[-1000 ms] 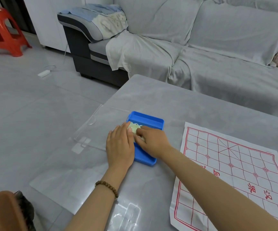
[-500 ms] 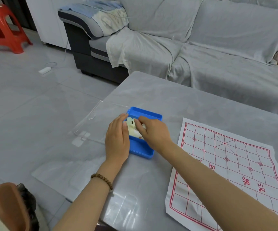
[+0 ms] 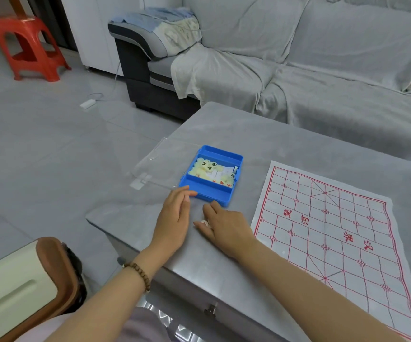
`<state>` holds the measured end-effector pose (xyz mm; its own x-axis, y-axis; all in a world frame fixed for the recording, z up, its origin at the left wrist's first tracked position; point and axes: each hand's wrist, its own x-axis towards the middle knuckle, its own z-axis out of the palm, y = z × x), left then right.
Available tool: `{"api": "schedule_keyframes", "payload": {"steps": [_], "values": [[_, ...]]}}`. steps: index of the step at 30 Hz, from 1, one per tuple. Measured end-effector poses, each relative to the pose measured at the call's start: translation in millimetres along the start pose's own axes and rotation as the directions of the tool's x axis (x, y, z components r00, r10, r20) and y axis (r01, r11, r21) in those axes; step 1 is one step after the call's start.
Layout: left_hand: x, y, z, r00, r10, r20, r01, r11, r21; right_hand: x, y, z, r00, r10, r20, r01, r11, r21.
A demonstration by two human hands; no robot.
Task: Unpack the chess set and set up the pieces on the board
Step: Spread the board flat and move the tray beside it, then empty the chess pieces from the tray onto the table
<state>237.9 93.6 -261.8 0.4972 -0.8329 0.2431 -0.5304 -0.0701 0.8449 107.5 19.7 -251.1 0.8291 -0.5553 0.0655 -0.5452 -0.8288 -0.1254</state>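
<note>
One blue plastic box is sitting open on the smooth grey table. It is rectangular, with three troughs. The middle one is holding a heap of round cream pieces bearing black or red characters (too piled up to count) and one white slip. One clear flat lid is lying just left of the box. One thin white board, creased and printed with a red grid, is lying to the right, with no pieces on it.

The left hand is resting released, its fingers straight and one tip just reaching the box's near left corner. It is wearing one bracelet of brown beads. The right hand is lying knuckles up beside it. Something small and pale is showing under its fingers, though I cannot tell whether they are pinching it.

One red plastic stool and one cloth-draped sofa are standing beyond.
</note>
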Motion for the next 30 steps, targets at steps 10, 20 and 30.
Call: {"api": "schedule_keyframes", "payload": {"steps": [10,20,30], "values": [[-20.0,14.7,6.8,0.879,0.183,0.440,-0.319,0.912,0.258,-35.4,34.2,-28.7,0.980,0.156,-0.125,-0.088,0.898,0.431],[-20.7,23.6,20.4,0.812,0.097,0.575,-0.411,0.795,0.447,-48.6,56.4,-38.1,0.906,0.392,-0.157,-0.237,0.779,0.580],[-20.4,17.8,15.5,0.837,0.119,0.533,-0.389,0.815,0.430,-43.1,55.5,-32.7,0.900,0.411,-0.145,-0.245,0.752,0.612]]}}
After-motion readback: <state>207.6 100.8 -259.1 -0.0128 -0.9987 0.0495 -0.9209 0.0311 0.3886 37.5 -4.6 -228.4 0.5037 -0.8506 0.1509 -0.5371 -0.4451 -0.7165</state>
